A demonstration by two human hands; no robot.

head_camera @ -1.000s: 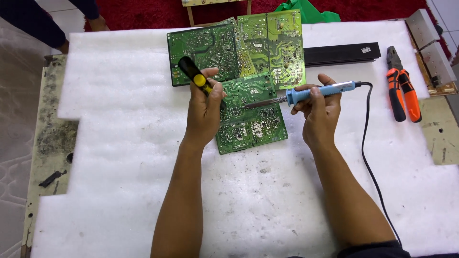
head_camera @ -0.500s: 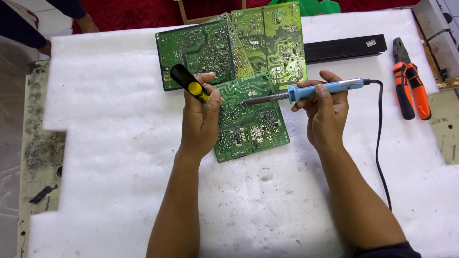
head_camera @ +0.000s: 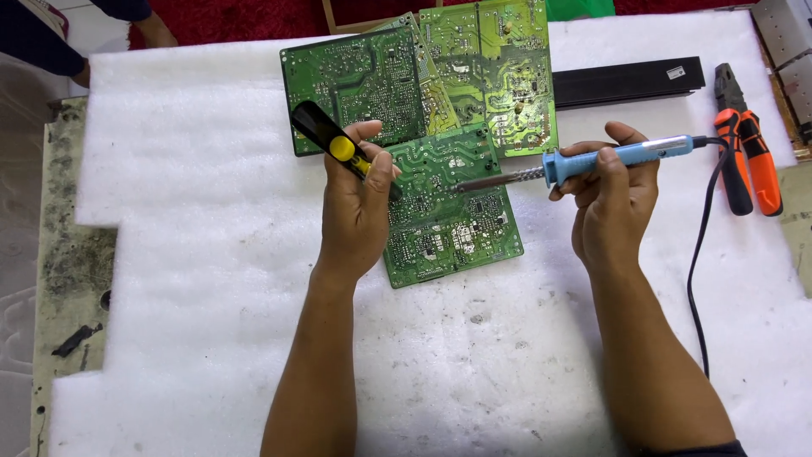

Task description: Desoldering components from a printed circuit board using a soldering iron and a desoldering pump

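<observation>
Green circuit board [head_camera: 448, 211] laid on white foam sheet [head_camera: 211, 169], black-and-yellow tool [head_camera: 331, 140] gripped in left hand [head_camera: 355, 207] over the board's left edge, blue soldering iron [head_camera: 622, 156] clasped by right hand [head_camera: 613, 207], tip held over the board's upper middle, 2 further boards [head_camera: 423, 72] behind it, orange pliers [head_camera: 748, 152] well to its right.

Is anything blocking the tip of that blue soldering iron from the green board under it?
Nothing visible. The soldering iron in the right hand points its tip over the bare circuit board; the left hand stays left.

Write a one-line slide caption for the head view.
Right hand aims a blue soldering iron at a green circuit board; left hand grips a black-and-yellow tool.
</observation>
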